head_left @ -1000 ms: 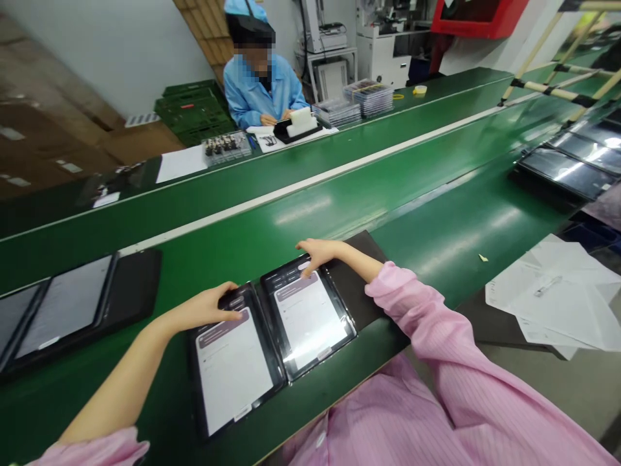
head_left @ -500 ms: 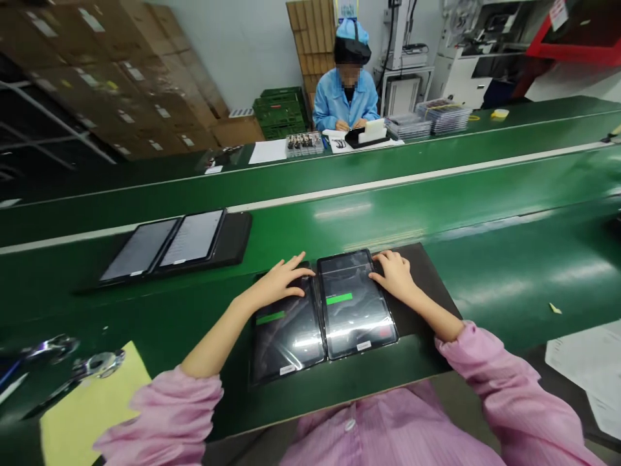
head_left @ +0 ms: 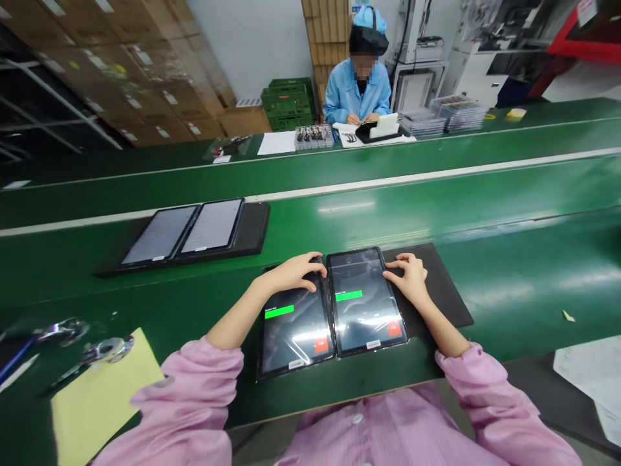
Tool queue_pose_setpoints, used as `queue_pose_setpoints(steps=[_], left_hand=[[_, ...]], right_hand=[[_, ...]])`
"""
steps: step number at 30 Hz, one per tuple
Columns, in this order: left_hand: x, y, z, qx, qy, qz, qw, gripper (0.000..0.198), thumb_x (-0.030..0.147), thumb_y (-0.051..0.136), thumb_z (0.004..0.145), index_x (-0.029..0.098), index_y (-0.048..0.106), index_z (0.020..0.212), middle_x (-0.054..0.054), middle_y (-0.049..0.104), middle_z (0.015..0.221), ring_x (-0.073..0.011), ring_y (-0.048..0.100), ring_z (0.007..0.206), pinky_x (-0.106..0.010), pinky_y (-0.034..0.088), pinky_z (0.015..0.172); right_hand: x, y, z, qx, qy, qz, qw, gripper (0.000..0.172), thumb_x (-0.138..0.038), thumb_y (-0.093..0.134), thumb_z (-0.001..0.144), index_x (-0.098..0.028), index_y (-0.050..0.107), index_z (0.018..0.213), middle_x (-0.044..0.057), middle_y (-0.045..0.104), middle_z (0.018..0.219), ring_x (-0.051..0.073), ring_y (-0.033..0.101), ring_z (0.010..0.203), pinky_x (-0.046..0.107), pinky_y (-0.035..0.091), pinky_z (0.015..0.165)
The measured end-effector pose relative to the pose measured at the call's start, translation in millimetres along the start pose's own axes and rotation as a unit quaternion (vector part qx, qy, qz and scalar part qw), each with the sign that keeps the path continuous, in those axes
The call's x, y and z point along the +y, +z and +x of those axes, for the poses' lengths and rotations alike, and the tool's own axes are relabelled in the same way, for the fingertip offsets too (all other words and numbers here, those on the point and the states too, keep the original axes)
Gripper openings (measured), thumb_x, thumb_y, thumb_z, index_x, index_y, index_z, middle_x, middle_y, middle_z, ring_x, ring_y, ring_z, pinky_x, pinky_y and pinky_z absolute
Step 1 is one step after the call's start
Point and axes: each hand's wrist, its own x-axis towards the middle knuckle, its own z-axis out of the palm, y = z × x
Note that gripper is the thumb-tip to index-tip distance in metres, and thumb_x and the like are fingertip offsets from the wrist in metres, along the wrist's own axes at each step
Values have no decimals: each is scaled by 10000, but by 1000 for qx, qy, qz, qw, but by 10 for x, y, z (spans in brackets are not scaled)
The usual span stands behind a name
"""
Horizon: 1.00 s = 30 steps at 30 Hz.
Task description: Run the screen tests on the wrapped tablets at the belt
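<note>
Two tablets lie side by side in front of me, each with a green bar and a red patch on its lit screen. Over the upper part of the left tablet is my left hand, its thumb apart from its bent fingers, near the gap between the two. My right hand rests at the upper right edge of the right tablet, thumb and fingers apart. A dark mat shows beneath that hand. Neither hand is closed around a tablet.
Two more tablets lie on a black pad at the upper left. Yellow paper, a tape roll and pens are at left. White sheets lie at right. Across the green bench sits a co-worker.
Both tablet screens are brighter, and a red patch now shows on the left one. My left hand's fingers have bent inward. My right hand's fingers have shifted slightly at the edge.
</note>
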Motion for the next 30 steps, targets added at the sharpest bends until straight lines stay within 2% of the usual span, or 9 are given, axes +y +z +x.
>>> queue_pose_setpoints(steps=[6,15,19,23,26,28,30], left_hand=[[-48,-22,34,8,-9,-4,1000,423,404,750,767,277,608,1144,-58,494,1430,-265,596,1188,-344,462,990],[-47,-8,21,20,15,-19,1000,381,509,657,824,288,620,1133,-61,501,1387,-280,568,1196,-362,450,989],[-36,-25,39,7,-1,-21,1000,385,496,682,806,279,623,1119,-59,509,1354,-270,592,1142,-350,465,956],[-46,0,42,7,-15,-24,1000,406,497,695,804,279,615,1136,-79,476,1440,-304,544,1265,-378,456,1009],[-37,53,-22,26,-23,-28,999,452,514,672,827,298,576,1213,-99,375,1570,-332,384,1433,-483,364,1128],[-19,93,-117,53,-51,-32,997,550,512,661,838,311,499,1324,-118,295,1626,-342,268,1498,-613,208,1185],[-5,129,-242,72,-97,-45,992,682,510,673,825,312,399,1417,-141,287,1630,-357,218,1514,-715,56,1166]], right_hand=[[17,6,8,1,9,2,1000,174,-441,770,793,-315,792,912,76,595,1150,336,500,1128,477,359,918],[32,8,26,-3,4,-32,999,207,-458,769,803,-320,774,956,77,576,1141,337,498,1099,461,383,892],[-8,-25,33,-17,12,-27,999,189,-425,780,801,-325,773,962,73,579,1131,328,490,1096,444,376,886],[-52,-42,34,-21,18,-35,999,191,-391,789,799,-324,768,976,64,583,1134,320,494,1109,445,374,905],[-57,-47,30,-20,17,-33,999,195,-392,789,794,-309,770,970,67,584,1134,324,491,1116,460,374,921],[-55,-52,23,-17,15,-23,999,196,-404,773,800,-304,769,969,70,585,1128,326,490,1114,473,375,928],[-64,-60,12,-7,4,-4,1000,201,-424,717,836,-294,761,983,75,592,1117,325,498,1104,485,385,930]])
